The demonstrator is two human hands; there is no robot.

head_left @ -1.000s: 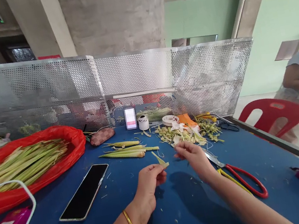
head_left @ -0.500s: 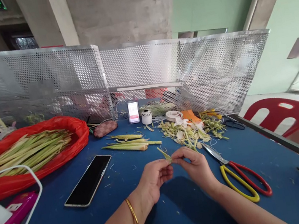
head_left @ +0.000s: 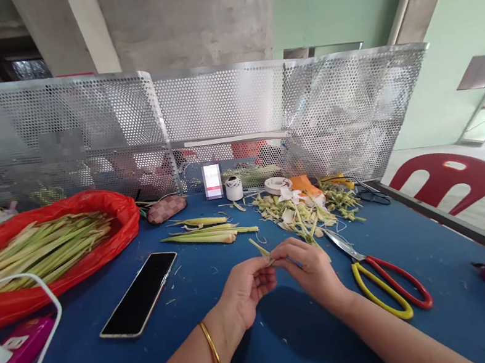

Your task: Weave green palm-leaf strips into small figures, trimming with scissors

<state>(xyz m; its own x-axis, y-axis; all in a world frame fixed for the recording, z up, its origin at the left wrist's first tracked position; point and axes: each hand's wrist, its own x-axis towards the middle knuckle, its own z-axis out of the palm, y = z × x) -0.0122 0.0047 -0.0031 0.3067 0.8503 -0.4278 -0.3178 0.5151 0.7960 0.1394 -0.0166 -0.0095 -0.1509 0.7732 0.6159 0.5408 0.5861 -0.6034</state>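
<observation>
Between my two hands is a short piece of pale green leaf [head_left: 260, 248], its tip sticking up to the left. My left hand [head_left: 248, 290] pinches it between thumb and forefinger, the other fingers curled in. From the other side, my right hand [head_left: 309, 270] pinches the same piece, so the fingertips of both hands meet. The lower end of the piece is hidden by the fingers. Just beyond lie several long green leaf strips [head_left: 200, 237]. Right of my right hand rest open scissors [head_left: 360, 258] with one yellow and one red handle.
A red plastic bag [head_left: 123, 212] of long leaves stands at left, near a black phone [head_left: 139, 295]. Leaf scraps [head_left: 294, 210], a tape roll [head_left: 277, 185] and a white spool [head_left: 234, 189] sit towards the back. A perforated metal screen [head_left: 219, 101] closes off the far edge.
Both hands still pinch the leaf piece, their fingertips slightly closer together. The whole view has shifted a little, and the person at the right edge shows less.
</observation>
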